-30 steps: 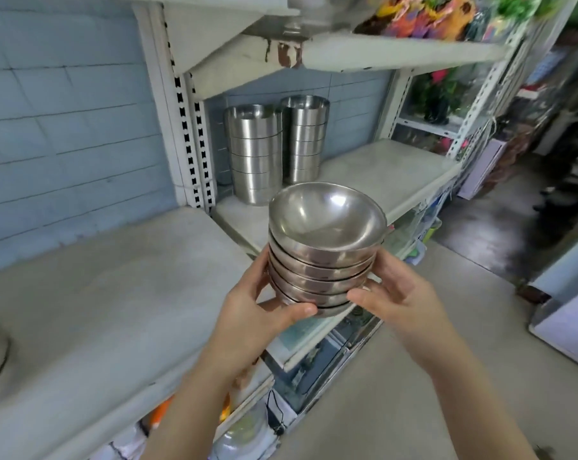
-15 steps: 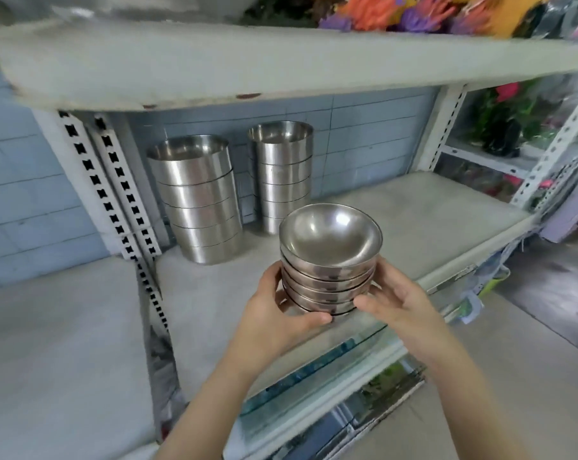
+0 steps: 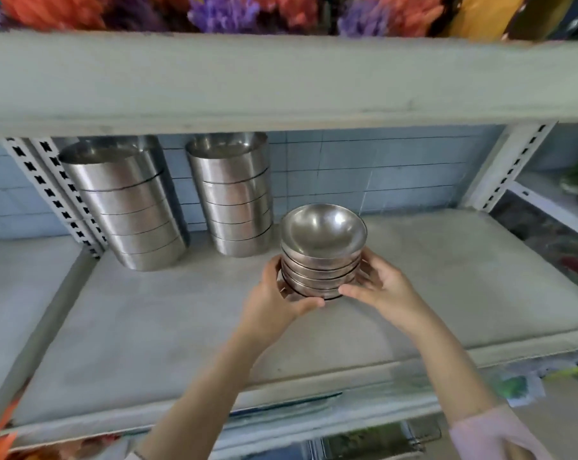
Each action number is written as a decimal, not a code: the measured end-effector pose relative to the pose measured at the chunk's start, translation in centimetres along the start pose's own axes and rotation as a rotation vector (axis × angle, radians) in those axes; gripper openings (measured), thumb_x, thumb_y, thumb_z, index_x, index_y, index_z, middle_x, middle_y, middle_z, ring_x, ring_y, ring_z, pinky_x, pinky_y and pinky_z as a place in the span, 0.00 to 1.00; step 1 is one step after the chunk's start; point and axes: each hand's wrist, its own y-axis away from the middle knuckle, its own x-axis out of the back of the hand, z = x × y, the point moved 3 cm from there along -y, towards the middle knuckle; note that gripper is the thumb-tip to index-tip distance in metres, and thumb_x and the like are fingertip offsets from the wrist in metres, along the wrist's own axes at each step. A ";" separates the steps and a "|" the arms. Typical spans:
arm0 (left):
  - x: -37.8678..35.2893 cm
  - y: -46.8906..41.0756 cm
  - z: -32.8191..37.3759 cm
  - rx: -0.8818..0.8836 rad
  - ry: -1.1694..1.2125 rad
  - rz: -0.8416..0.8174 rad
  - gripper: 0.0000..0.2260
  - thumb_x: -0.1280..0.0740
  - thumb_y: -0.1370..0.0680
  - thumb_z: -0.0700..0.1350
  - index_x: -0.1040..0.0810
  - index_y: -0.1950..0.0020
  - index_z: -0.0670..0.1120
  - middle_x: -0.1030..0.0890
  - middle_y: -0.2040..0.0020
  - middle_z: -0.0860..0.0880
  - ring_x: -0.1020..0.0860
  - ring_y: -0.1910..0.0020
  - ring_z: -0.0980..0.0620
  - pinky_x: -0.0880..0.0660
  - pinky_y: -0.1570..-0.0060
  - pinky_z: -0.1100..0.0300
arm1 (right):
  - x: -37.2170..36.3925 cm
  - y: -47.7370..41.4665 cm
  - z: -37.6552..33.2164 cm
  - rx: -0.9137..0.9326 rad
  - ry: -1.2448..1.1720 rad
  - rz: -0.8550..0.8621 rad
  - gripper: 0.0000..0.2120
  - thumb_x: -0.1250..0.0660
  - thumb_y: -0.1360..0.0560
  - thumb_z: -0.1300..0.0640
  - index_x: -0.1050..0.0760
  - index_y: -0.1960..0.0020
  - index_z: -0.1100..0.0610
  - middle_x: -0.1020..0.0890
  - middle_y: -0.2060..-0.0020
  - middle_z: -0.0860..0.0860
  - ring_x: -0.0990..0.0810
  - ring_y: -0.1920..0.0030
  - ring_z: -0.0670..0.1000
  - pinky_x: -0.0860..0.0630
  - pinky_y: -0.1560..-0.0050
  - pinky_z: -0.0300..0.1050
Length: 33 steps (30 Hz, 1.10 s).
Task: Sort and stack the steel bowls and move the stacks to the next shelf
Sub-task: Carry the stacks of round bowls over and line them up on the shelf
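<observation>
Both hands, left (image 3: 274,293) and right (image 3: 382,287), curl fingers round the bowl stack (image 3: 322,257), steadying it over the shelf (image 3: 181,327) beside two stacks (image 3: 128,207).

Held bowl stack (image 3: 324,260): shiny silver, thin dark lines between rims.
Far left stack (image 3: 128,207): brushed silver, dark seams in bands.
Second far stack (image 3: 237,197): the same silver, banded.
Shelf board (image 3: 181,327): dull pale grey, faintly mottled.
Upper shelf (image 3: 281,81): pale grey-green.
Wall tiles (image 3: 397,174): light blue, grid of thin darker lines.
Left upright (image 3: 53,194): white, 2 rows of black slots.
Flowers (image 3: 221,11): orange-red and purple.
Sleeve (image 3: 490,433), near right: pale pink.
</observation>
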 end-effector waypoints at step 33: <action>-3.6 -11.2 1.9 0.044 -0.198 0.201 0.34 0.23 0.29 0.45 0.37 0.30 0.43 0.28 0.42 0.55 0.28 0.43 0.58 0.34 0.58 0.82 | 4.1 -13.3 -2.0 0.222 0.266 0.144 0.46 0.22 0.31 0.51 0.45 0.20 0.49 0.32 0.26 0.47 0.31 0.30 0.43 0.25 0.38 0.41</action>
